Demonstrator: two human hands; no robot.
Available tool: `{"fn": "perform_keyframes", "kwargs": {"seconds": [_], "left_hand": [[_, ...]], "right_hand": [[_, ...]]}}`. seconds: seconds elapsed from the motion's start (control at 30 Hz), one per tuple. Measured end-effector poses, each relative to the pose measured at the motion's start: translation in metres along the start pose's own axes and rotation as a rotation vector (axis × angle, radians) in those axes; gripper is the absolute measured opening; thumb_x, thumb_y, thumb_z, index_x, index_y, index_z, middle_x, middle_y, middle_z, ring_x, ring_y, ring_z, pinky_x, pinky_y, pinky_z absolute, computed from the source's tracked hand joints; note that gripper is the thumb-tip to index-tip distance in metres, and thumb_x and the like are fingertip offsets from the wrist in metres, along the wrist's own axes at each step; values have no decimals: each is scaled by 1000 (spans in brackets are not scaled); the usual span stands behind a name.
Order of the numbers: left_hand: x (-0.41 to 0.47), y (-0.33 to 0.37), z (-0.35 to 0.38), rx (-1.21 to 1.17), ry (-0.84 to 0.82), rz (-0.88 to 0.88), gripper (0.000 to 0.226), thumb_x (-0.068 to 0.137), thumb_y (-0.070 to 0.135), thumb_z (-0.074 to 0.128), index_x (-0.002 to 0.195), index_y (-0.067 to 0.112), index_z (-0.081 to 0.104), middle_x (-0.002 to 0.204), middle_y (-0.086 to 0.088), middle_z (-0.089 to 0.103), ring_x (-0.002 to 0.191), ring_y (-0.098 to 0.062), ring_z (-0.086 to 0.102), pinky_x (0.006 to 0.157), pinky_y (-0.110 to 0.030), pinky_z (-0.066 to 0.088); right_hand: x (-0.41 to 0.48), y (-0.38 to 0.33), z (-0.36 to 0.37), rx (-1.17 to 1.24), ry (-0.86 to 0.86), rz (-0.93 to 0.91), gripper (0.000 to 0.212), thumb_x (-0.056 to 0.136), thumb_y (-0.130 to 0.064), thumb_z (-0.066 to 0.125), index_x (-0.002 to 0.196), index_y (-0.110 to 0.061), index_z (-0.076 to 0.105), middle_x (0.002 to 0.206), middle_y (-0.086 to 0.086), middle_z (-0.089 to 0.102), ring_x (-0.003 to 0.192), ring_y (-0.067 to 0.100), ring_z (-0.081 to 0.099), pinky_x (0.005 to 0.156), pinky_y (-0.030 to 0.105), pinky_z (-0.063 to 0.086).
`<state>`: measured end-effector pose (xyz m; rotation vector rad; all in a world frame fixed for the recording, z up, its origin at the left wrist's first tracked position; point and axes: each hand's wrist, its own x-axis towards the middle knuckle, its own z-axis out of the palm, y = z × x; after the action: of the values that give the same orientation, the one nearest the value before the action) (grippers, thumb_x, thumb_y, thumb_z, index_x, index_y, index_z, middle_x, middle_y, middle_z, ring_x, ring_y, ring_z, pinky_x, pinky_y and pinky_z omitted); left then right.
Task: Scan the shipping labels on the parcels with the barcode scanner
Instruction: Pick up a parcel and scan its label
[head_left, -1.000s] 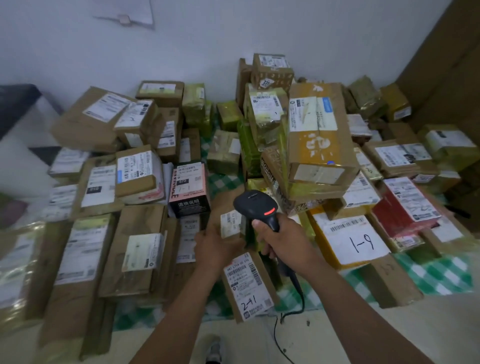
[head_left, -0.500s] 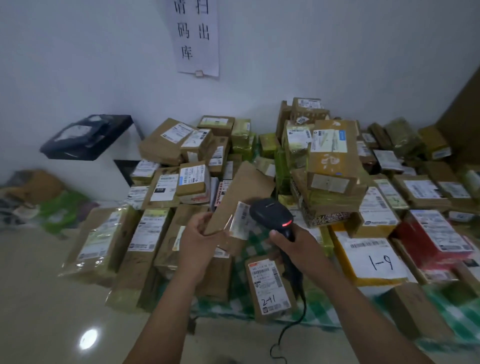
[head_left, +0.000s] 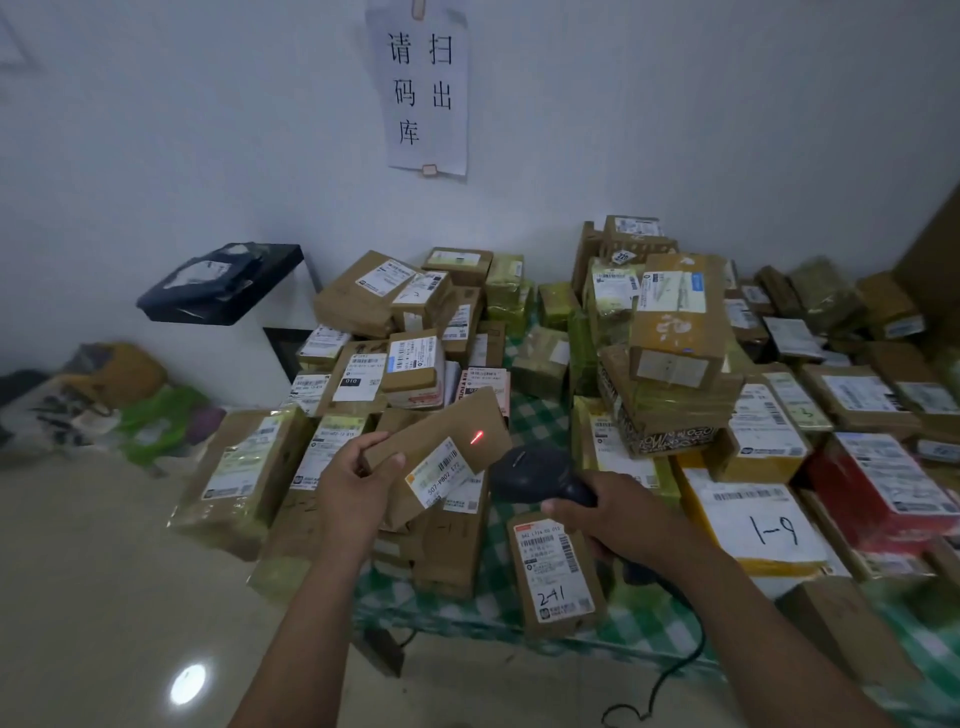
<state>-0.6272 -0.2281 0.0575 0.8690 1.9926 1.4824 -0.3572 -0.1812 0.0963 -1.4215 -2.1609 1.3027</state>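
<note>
My left hand (head_left: 358, 486) grips one parcel (head_left: 431, 434), my right hand (head_left: 621, 514) the one scanner (head_left: 524, 470); piled boxes (head_left: 675, 322) crowd the table (head_left: 540, 415) behind the parcel.

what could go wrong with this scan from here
1. The red laser mark sits on bare cardboard beside the label, so the scanner in the right hand may miss the barcode.
2. The left hand grips the tilted parcel by one end only, so it could slip.
3. The cable loops down toward the floor and might snag.
</note>
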Motion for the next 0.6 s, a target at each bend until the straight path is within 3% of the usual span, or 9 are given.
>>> {"fn": "perform_keyframes", "kwargs": {"seconds": [0.2, 0.37, 0.5, 0.6], "left_hand": [[0, -2, 2, 1, -4, 8, 28, 85, 16, 75, 106, 32, 64, 112, -4, 69, 98, -22, 66, 84, -48, 58], [2, -5, 10, 57, 1, 1, 28, 84, 19, 76, 105, 33, 65, 102, 3, 69, 94, -19, 66, 85, -46, 57], [9, -6, 18, 79, 5, -19, 27, 84, 22, 77, 108, 28, 67, 98, 2, 68, 89, -18, 65, 80, -41, 57], [15, -7, 27, 100, -5, -47, 23, 83, 26, 77, 104, 25, 68, 95, 3, 67, 88, -16, 64, 72, -33, 53]], "right_hand": [[-6, 3, -2, 48, -13, 7, 22, 93, -37, 64, 79, -22, 58, 45, -5, 58, 39, 8, 52, 49, 23, 46], [-6, 0, -4, 64, -30, 5, 21, 93, -36, 64, 82, -20, 58, 46, -6, 58, 39, 6, 51, 47, 22, 44], [-3, 3, -7, 97, -21, 17, 16, 95, -34, 63, 86, -21, 58, 44, -15, 59, 36, 0, 52, 46, 19, 42], [2, 9, -13, 121, 48, 36, 15, 95, -34, 63, 88, -20, 60, 44, -12, 59, 37, 1, 52, 46, 19, 42]]}}
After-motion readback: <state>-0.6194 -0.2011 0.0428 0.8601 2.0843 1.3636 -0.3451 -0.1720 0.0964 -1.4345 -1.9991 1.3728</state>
